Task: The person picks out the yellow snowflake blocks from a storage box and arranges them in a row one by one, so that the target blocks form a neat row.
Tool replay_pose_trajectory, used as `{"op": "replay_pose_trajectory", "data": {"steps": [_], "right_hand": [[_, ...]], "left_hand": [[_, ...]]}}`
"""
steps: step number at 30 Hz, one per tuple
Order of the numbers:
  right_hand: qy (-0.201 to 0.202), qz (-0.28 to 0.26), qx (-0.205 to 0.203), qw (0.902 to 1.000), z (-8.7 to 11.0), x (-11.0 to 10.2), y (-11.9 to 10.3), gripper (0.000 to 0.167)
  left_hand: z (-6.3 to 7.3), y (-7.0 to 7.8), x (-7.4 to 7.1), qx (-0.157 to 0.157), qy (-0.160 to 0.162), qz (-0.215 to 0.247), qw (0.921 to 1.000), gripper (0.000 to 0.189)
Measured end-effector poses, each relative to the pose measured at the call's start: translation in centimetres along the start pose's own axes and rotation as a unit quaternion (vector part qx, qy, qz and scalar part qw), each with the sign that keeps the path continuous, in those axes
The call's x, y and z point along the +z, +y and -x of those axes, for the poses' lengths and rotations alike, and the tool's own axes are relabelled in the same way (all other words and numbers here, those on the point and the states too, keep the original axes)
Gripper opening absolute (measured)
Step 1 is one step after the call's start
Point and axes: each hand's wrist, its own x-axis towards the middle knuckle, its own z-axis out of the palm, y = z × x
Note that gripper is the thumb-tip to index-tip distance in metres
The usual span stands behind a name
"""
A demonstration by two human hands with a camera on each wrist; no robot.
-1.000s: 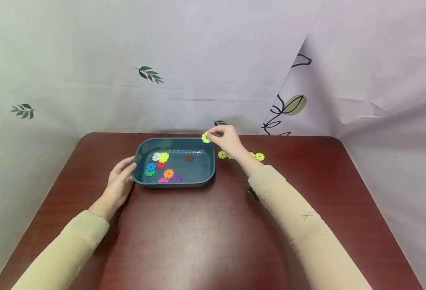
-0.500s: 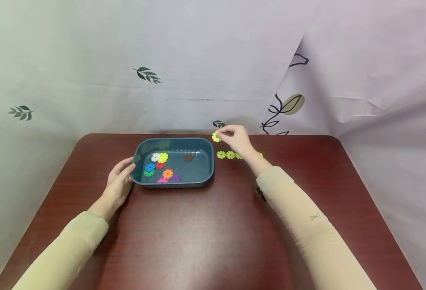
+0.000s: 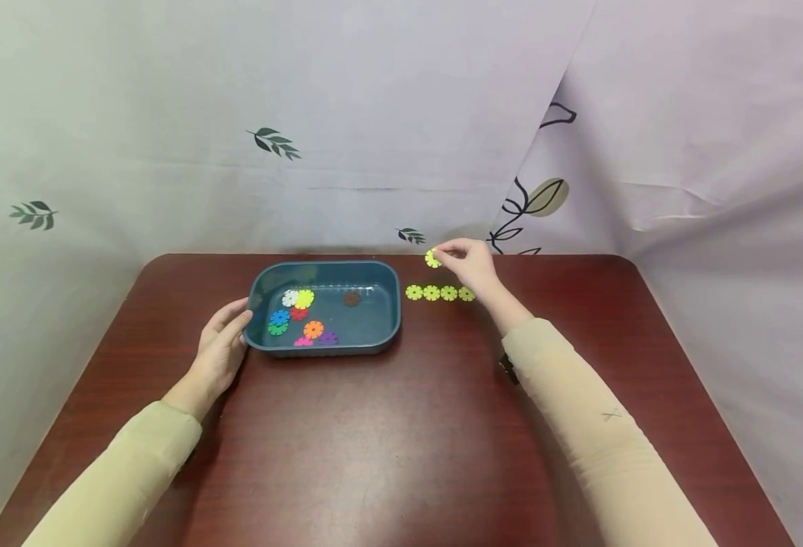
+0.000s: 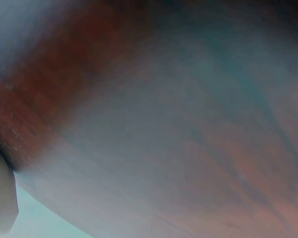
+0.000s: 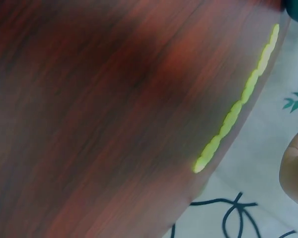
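My right hand pinches a yellow snowflake building disc between thumb and fingertips, above the table's far edge. Just below it, a straight row of yellow snowflake discs lies edge to edge, its right end partly behind the hand. In the right wrist view the row runs along the table edge, and only part of the hand shows. My left hand holds the left end of a blue-grey tray, thumb at the rim. The left wrist view is blurred, with a bit of hand at its left edge.
Inside the tray lie loose discs: white, yellow, red, blue, orange, brown and others. A fabric backdrop hangs behind the reddish-brown table.
My right hand has carried the yellow disc rightward, from over the tray's far right corner to above the row of discs. The left hand stays at the tray.
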Motion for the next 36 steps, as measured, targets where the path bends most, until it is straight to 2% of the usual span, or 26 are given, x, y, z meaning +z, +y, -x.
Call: {"op": "replay_pose_trajectory", "data": {"steps": [10, 17, 27, 36], "right_hand": [[0.013, 0.024, 0.018, 0.9995, 0.4, -2.8, 1.9, 0.025], [0.023, 0.025, 0.032, 0.9989, 0.7, -4.5, 3.3, 0.027], [0.034, 0.064, 0.063, 0.9954, 1.3, -6.9, 4.8, 0.030], [0.018, 0.106, 0.073, 0.9916, 1.9, -8.6, 6.1, 0.032]], "left_hand": [[0.1, 0.0, 0.4, -0.006, 0.003, 0.006, 1.0000, 0.021], [-0.1, 0.0, 0.6, 0.001, -0.003, 0.003, 1.0000, 0.019], [0.0, 0.0, 0.7, 0.010, -0.007, 0.009, 0.9999, 0.022], [-0.1, 0.0, 0.7, 0.005, -0.002, 0.000, 1.0000, 0.023]]}}
